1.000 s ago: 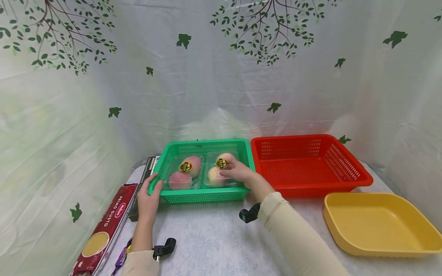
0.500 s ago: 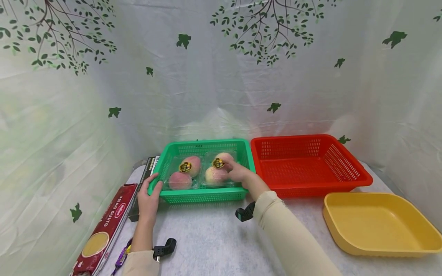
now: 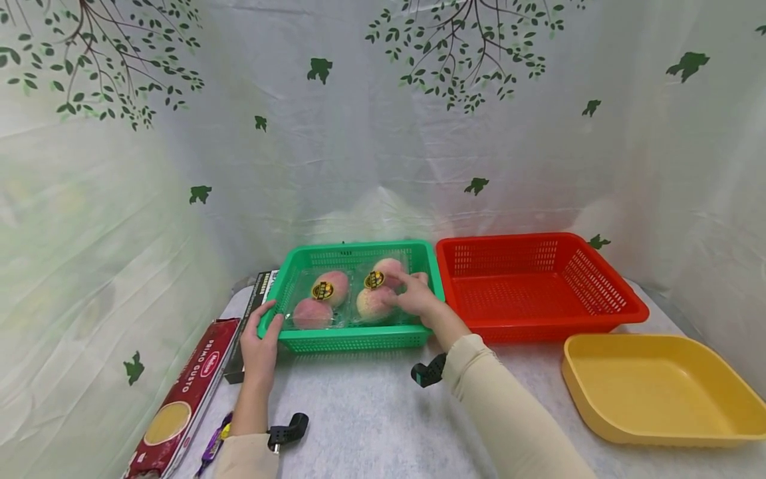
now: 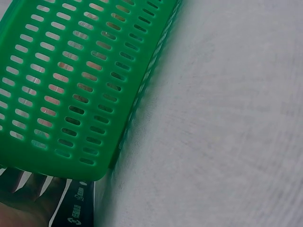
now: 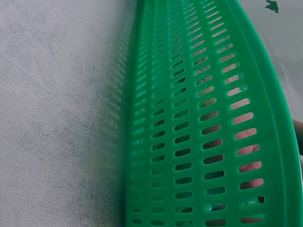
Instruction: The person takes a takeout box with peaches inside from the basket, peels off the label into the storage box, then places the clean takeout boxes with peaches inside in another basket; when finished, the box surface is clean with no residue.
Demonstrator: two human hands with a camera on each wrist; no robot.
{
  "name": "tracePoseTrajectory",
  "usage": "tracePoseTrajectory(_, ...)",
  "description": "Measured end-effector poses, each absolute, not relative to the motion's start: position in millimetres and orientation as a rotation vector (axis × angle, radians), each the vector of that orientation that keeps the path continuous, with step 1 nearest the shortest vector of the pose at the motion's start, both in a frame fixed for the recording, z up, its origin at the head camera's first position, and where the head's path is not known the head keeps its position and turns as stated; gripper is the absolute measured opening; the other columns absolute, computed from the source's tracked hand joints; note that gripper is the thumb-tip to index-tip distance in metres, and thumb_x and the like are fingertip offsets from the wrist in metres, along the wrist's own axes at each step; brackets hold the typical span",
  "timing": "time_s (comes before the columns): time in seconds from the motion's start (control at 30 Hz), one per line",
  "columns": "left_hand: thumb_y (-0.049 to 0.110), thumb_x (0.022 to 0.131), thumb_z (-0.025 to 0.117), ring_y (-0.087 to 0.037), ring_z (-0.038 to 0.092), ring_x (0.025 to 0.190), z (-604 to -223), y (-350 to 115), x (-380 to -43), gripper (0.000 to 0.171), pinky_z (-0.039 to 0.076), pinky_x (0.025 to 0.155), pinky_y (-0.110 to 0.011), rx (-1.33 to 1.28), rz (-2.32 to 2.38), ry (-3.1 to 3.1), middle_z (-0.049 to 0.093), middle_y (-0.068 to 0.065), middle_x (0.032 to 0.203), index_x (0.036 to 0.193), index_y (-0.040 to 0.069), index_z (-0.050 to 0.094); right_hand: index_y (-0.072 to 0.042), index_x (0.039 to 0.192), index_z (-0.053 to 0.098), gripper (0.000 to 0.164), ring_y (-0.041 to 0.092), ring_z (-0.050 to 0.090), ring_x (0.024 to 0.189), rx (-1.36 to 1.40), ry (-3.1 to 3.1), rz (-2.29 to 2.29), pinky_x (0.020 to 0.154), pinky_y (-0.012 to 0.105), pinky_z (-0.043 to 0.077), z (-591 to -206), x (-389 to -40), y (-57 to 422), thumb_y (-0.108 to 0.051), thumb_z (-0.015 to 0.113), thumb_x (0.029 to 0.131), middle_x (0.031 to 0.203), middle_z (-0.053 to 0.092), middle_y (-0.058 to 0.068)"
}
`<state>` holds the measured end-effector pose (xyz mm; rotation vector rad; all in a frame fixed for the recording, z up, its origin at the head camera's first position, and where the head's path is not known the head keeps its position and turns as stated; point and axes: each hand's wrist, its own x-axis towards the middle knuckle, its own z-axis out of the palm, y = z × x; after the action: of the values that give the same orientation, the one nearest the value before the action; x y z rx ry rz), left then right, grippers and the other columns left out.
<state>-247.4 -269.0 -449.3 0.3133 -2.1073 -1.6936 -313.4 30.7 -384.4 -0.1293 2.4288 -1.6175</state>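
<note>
head view: right peach pack (image 3: 372, 305) lies under right grip (image 3: 417, 297); inside green basket (image 3: 353, 340).

The left basket (image 3: 353, 340) is green, the right basket (image 3: 550, 327) red, the fruits (image 3: 312, 313) pink (one mottled cream).

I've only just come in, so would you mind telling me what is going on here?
A person's left grip holds the near left corner of a green basket. Their right grip is inside it, touching the right clear pack of peach-like fruit; whether it pinches or only presses is hard to tell. The left clear pack lies beside that one, untouched. A red basket and a yellow tray stand to the right.
</note>
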Motion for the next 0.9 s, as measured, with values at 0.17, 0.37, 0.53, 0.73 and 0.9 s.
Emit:
tracePoseTrajectory(0.17,0.035,0.101,0.058,-0.015,0.043,0.132,-451,-270,-248,0.044,0.038,0.105,-0.033,0.314,-1.686,-2.091,0.047,-0.001,0.150,0.142,0.022,0.053,-0.024,0.147,0.051,0.058,0.034,0.033,0.135,-0.156,2.467,-1.654,0.105,0.044,0.042,-385,-312,29,-0.024,0.071,0.093,0.147,0.024,0.016)
tracePoseTrajectory(0.37,0.032,0.101,0.057,-0.015,0.043,0.130,-451,-269,-249,0.043,0.039,0.104,-0.031,0.314,-1.693,-2.074,0.047,-0.001,0.149,0.142,0.021,0.054,-0.019,0.144,0.055,0.057,0.033,0.042,0.127,-0.145,2.585,-1.664,0.095,0.038,0.048,-386,-309,24,-0.023,0.074,0.090,0.148,0.027,0.017)
tracePoseTrajectory(0.53,0.028,0.100,0.059,-0.019,0.042,0.136,-449,-269,-248,0.042,0.037,0.110,-0.038,0.295,-1.708,-2.061,0.047,-0.003,0.151,0.141,0.019,0.054,-0.017,0.142,0.058,0.055,0.032,0.051,0.116,-0.059,2.634,-1.678,0.085,0.033,0.050,-383,-306,23,-0.021,0.074,0.089,0.147,0.030,0.018)
tracePoseTrajectory(0.73,0.023,0.100,0.059,-0.018,0.043,0.135,-450,-270,-252,0.043,0.036,0.106,-0.029,0.289,-1.728,-2.057,0.047,-0.004,0.151,0.142,0.018,0.054,-0.017,0.140,0.059,0.053,0.023,0.053,0.079,0.084,2.534,-1.849,0.055,0.024,0.043,-375,-305,21,-0.016,0.071,0.089,0.145,0.031,0.014)
tracePoseTrajectory(0.9,0.023,0.100,0.059,-0.017,0.042,0.134,-450,-271,-251,0.043,0.036,0.103,-0.026,0.300,-1.721,-2.065,0.047,-0.004,0.152,0.143,0.019,0.054,-0.022,0.142,0.058,0.055,0.019,0.044,0.066,0.164,2.415,-1.951,0.049,0.022,0.039,-365,-303,21,-0.011,0.066,0.089,0.149,0.027,0.011)
